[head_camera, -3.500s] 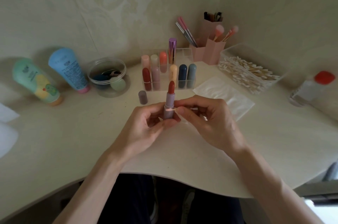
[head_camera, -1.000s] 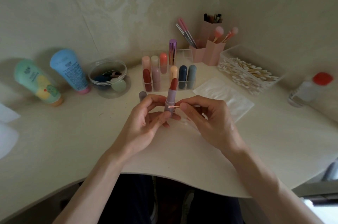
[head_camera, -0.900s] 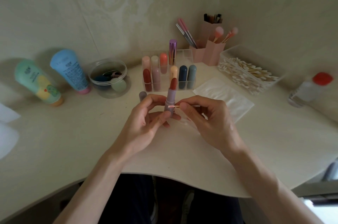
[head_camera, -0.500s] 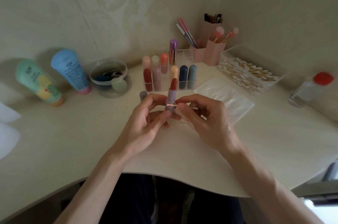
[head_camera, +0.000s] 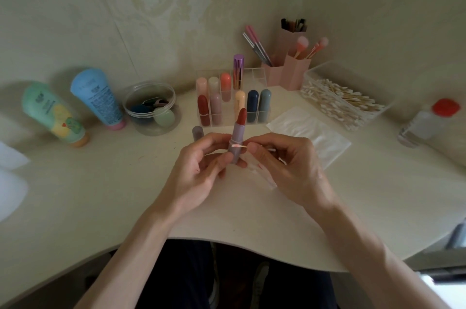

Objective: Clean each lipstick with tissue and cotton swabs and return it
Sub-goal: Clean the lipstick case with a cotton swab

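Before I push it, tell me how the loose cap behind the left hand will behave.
The cap stands upright and narrow, so a push probably tips it. Being round, it would likely roll on the smooth desk. It looks small, so probably light.

Dim, flat light over my desk; soft shadows fall left of the tubes onto the wall. Wide-angle bend warps the edges, where the red-capped bottle blurs.

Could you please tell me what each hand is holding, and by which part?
The left hand grips the uncapped lipstick by the lower end of its mauve tube. The right hand pinches a cotton swab by its stick, tip against the tube.
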A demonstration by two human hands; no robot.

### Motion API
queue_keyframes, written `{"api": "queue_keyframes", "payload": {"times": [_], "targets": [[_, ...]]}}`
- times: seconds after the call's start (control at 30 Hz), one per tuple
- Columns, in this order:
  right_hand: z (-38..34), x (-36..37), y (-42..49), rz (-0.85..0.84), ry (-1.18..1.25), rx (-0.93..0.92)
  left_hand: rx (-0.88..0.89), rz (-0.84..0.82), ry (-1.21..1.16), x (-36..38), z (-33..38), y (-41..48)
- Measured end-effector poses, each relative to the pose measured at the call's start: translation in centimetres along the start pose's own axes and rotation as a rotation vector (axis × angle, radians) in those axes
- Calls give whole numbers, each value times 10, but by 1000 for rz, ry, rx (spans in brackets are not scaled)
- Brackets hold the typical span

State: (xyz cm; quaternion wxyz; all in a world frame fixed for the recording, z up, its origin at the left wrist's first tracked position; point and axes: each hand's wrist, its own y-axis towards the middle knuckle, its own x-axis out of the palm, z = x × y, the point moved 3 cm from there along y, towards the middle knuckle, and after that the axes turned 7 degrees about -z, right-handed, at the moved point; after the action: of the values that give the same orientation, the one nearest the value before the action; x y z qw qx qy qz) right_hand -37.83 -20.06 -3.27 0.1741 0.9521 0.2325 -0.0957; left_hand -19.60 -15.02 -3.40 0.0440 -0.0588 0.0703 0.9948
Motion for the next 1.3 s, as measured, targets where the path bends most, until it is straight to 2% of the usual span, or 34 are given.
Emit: {"api": "queue_keyframes", "payload": {"times": [0.13, 0.33, 0.57, 0.7, 0.83, 1.03, 1.3], "targets": [[-1, 0, 0, 7, -12, -5, -13, -45, -42, 2, 1, -1], [-2, 5, 0, -19, -6, -28, -32, 34, -59, -3, -5, 1], [-1, 2, -2, -28, 19, -31, 19, 46, -54, -5, -4, 1], [-1, 1, 0, -21, 29, -42, -5, 110, -138, -5, -2, 1], [-2, 0, -1, -18, 17, -42, -7, 77, -166, -3, -3, 1], [-2, 0, -1, 13, 4, -41, -5, -7, -111, 1, 3, 0], [0, 4, -1, -6, 13, -58, -38, 50, -63, -3, -1, 0]]}}
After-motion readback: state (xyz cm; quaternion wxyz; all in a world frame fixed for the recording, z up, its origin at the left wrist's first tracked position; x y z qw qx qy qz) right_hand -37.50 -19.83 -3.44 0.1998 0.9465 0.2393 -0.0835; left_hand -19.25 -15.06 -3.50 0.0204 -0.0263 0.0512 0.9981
